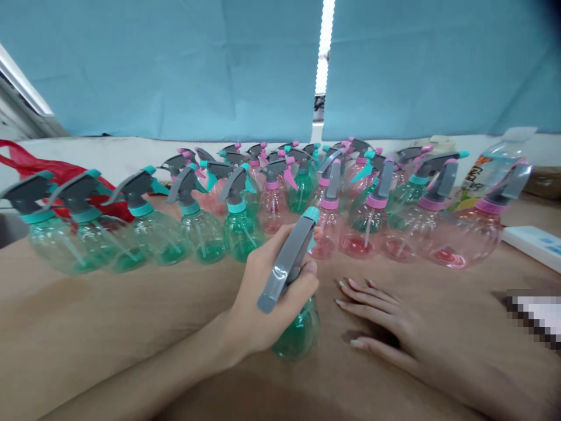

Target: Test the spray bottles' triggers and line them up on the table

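My left hand (267,304) is wrapped round the neck of a green spray bottle (300,333) with a grey trigger head and a teal nozzle tip. The bottle stands close to me in the middle, its neck and trigger mostly hidden by my fingers. To the right of it, my right hand (385,321) rests over the tabletop, fingers stretched out and holding nothing. Just beyond my hands, a row of green spray bottles (201,237) lines the left side, and pink spray bottles (464,237) line the right.
More pink and green spray bottles (274,204) crowd behind the front row on the wooden table (131,327). A red plastic bag (70,161) lies at the back left. On the right are a large labelled drink bottle (486,169), a white box (532,245) and a blurred-out flat object (539,316).
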The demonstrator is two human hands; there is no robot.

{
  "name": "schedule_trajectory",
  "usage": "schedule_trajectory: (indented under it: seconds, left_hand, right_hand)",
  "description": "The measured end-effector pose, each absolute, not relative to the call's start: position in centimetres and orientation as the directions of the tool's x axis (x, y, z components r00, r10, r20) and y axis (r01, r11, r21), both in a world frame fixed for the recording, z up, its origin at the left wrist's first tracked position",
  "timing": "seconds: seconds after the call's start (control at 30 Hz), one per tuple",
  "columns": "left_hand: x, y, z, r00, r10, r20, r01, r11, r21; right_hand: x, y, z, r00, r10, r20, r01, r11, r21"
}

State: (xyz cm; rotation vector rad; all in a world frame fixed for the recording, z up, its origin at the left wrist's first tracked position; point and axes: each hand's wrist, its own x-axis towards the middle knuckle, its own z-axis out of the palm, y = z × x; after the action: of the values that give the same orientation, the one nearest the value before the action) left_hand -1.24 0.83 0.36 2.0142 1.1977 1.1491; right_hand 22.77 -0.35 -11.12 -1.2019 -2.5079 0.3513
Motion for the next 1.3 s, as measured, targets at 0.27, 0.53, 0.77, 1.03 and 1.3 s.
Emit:
schedule_trajectory:
  seconds: [0.27,0.53,0.77,1.03,1.3]
  left_hand:
    - [-1.19,0.78,0.21,0.246,0.884,0.398,0.454,-0.468,0.758]
    - [-1.29,0.88,0.48,0.231,0.892,0.389,0.46,-0.452,0.764]
    - [-1.24,0.72,0.39,0.246,0.878,0.411,0.452,-0.479,0.753]
    - [-1.19,0.9,0.43,0.239,0.883,0.404,0.455,-0.469,0.757]
    - [-1.38,0.97,0.47,0.265,0.883,0.387,0.451,-0.468,0.76]
  right_hand:
    - [22.58,-0.22,-11.08,-0.598,0.782,0.175,0.718,0.62,-0.317]
    - [22.69,-0.37,-11.06,-0.58,0.792,0.19,0.701,0.605,-0.378]
    - [22.51,-0.33,-10.85,-0.581,0.797,0.165,0.722,0.599,-0.346]
    - [22.54,-0.36,-10.89,-0.574,0.795,0.199,0.708,0.603,-0.366]
    - [22.57,-0.37,-11.07,-0.575,0.795,0.194,0.7,0.6,-0.387]
